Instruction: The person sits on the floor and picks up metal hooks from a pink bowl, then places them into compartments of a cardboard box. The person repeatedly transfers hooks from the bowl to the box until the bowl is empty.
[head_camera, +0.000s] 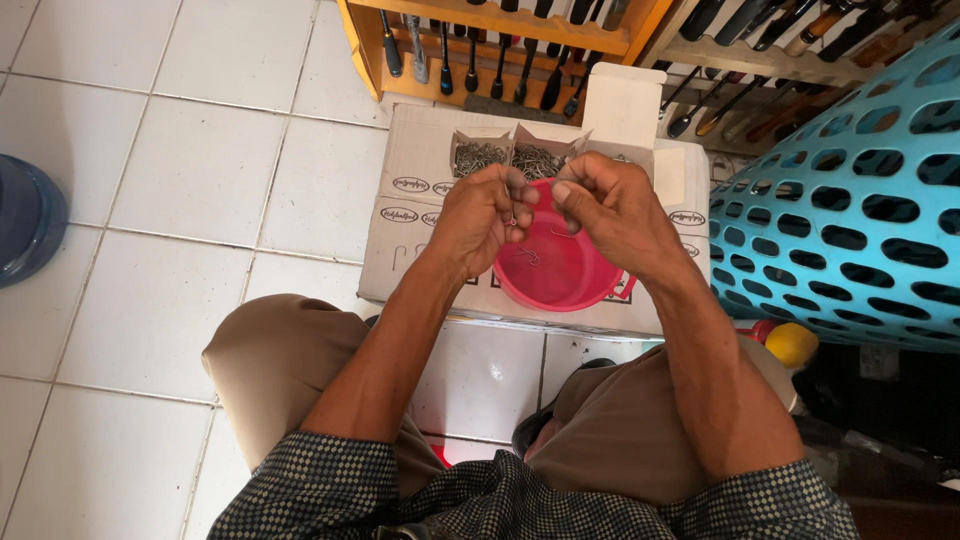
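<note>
The person sat low on a white tiled floor (150, 200), knees apart, with a flat cardboard carton (420, 215) serving as a work surface directly in front. On the carton stood a red plastic bowl (560, 275), placed centrally so that both hands met just above its rim; anything released would fall into it. A few small bent wire hooks (527, 257) lay on the bowl's bottom.

The left hand (480, 215) was raised over the bowl's near-left edge, fingers curled and drawn together, thumb and forefinger pinching what appeared to be a thin wire piece (512, 213); its exact shape was too fine to confirm. The right hand (610, 205) was held opposite, fingers likewise bunched with the fingertips turned toward the left hand, nearly touching it. Whether it gripped the same piece or a second one could not be told.

Behind the bowl, two small open boxes (510, 155) of grey wire parts sat side by side on the carton, within easy reach of either hand, flaps folded back for access.

A wooden rack (500, 45) of dark-handled tools stood behind the carton. A light blue perforated basket (850, 200) stood at the person's right, a yellow object (792, 343) at its foot. A dark blue rounded container (25, 215) showed at the left edge
</note>
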